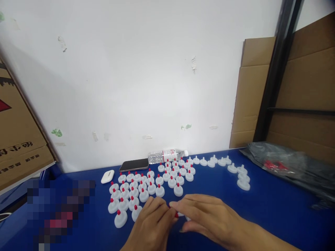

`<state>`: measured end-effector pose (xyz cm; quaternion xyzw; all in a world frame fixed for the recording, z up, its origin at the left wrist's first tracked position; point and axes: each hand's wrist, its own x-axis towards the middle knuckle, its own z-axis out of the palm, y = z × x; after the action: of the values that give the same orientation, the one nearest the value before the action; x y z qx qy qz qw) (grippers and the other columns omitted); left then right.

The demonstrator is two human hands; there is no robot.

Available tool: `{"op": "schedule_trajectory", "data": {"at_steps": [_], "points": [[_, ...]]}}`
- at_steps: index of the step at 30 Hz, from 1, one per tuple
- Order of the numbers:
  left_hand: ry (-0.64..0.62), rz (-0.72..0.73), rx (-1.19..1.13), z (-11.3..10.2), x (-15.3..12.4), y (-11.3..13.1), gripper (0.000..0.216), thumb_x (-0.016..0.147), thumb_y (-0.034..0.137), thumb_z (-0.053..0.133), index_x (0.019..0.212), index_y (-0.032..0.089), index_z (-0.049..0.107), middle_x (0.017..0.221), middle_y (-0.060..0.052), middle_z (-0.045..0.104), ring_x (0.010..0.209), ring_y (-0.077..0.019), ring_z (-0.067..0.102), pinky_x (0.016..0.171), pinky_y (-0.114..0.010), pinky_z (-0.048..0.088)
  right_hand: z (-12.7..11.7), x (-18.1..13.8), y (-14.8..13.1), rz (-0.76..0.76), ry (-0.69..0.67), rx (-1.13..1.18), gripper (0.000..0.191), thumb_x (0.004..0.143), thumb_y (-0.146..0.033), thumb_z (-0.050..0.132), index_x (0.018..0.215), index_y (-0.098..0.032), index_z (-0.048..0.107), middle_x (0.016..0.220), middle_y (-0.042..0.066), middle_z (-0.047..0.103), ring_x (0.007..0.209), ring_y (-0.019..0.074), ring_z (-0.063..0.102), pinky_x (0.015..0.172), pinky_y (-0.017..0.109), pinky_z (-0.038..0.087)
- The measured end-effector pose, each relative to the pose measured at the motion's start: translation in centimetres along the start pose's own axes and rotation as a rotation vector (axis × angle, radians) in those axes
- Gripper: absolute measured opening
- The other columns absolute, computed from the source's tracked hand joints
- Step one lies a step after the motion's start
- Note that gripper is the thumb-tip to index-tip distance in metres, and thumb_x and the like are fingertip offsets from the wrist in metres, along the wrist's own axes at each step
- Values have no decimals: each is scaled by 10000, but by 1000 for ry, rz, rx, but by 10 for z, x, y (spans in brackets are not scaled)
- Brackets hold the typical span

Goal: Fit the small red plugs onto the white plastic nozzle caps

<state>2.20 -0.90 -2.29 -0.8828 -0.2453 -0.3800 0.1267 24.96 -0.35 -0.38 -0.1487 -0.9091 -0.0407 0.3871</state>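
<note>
My left hand [151,223] and my right hand [206,214] meet low in the head view, fingertips pinched together over a small red tip [176,215] and a white cap mostly hidden under them. Just beyond them on the blue table [274,209] stand several white caps with red tips [146,184] in rows. Further right lies a curved line of plain white caps [235,170] without red tips.
A clear water bottle [167,156] lies on its side by the white wall, with a dark phone [134,164] and a white earbud case [107,176] to its left. A black plastic bag [290,164] lies at right. Cardboard boxes [18,139] stand at left and right.
</note>
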Motion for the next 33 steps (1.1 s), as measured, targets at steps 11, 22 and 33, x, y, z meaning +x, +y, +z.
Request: {"op": "schedule_trajectory", "data": {"at_steps": [11, 22, 33], "points": [[-134, -152, -259, 1, -6, 3, 192, 993, 86, 445, 907, 196, 576, 754, -33, 627, 719, -197, 526, 667, -327, 441, 0, 3, -5, -80, 28, -122, 517, 1010, -175, 583, 1486, -80, 403, 907, 47, 735, 825, 146, 693, 799, 223, 598], [-142, -227, -186, -19, 8, -4, 224, 1001, 93, 438, 839, 207, 542, 768, -24, 581, 792, -205, 509, 716, -353, 414, -7, 3, 7, 64, 33, -152, 385, 1041, -419, 527, 1327, -166, 574, 1124, 80, 747, 1039, 173, 708, 934, 290, 547], [-316, -293, 91, -25, 2, -30, 322, 971, 124, 385, 660, 204, 370, 639, 14, 487, 652, -169, 460, 730, -382, 397, -59, -30, 95, 699, -34, -754, 291, 1024, -309, 435, 1058, -196, 701, 1042, 89, 739, 1019, 266, 646, 990, 450, 408]]}}
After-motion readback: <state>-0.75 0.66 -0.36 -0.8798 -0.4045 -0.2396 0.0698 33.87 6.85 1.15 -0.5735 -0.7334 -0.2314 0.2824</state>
